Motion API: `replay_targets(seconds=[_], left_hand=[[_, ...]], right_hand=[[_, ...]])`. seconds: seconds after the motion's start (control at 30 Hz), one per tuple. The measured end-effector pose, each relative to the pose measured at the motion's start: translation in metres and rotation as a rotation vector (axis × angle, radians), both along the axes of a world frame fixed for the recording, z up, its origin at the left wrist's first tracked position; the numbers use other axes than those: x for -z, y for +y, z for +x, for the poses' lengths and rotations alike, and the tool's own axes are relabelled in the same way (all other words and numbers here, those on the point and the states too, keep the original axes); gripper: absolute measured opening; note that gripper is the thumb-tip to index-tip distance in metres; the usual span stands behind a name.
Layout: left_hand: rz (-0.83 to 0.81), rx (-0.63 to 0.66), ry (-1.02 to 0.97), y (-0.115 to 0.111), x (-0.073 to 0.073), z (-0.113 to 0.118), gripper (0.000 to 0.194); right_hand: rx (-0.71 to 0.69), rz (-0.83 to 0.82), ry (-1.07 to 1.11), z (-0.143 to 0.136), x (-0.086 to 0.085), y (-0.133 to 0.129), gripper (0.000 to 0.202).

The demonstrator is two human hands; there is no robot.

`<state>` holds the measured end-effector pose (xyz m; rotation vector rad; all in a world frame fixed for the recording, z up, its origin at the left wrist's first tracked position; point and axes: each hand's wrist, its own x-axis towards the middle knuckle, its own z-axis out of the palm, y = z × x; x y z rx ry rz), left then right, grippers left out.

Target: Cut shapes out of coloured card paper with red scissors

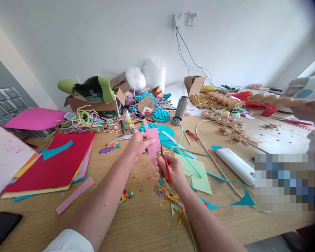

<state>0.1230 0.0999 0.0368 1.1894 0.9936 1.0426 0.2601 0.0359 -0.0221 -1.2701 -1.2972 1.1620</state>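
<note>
My left hand [141, 145] pinches a piece of pink paper [153, 140] with an uneven outline, held upright over the table. In my right hand [175, 171] is a pair of scissors with red handles [168, 169]; the blades point up beside the paper's right edge. Whether the blades touch the paper I cannot tell. Below my hands lie small paper scraps [168, 192] and a little pile of coloured paper dots [127, 196]. A light green sheet [196, 173] rests to the right of the scissors, and a pink strip [75, 196] lies left of my left forearm.
Stacked coloured paper [49, 164] sits at left, a black phone [4, 229] at the near-left corner. A metal flask [182, 107] stands behind my hands. At right are a white oblong device [236, 166], a looped cable [212, 154], egg cartons [217, 99] and another person's hand [311, 112].
</note>
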Motion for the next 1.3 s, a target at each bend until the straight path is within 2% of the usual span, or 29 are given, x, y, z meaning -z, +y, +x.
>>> replay_targets(seconds=[0.5, 1.03, 1.3], left_hand=[[-0.002, -0.002, -0.017, -0.0003, 0.0004, 0.0018, 0.026], [-0.019, 0.015, -0.018, -0.0006, 0.0016, 0.0037, 0.032], [-0.028, 0.008, -0.014, -0.0005, 0.0030, 0.0037, 0.028]], right_hand=[[0.074, -0.023, -0.029, -0.0022, -0.0019, -0.0009, 0.050], [0.056, -0.057, 0.000, -0.0011, -0.0042, -0.0002, 0.049], [0.084, -0.064, 0.014, -0.0012, -0.0053, 0.0000, 0.052]])
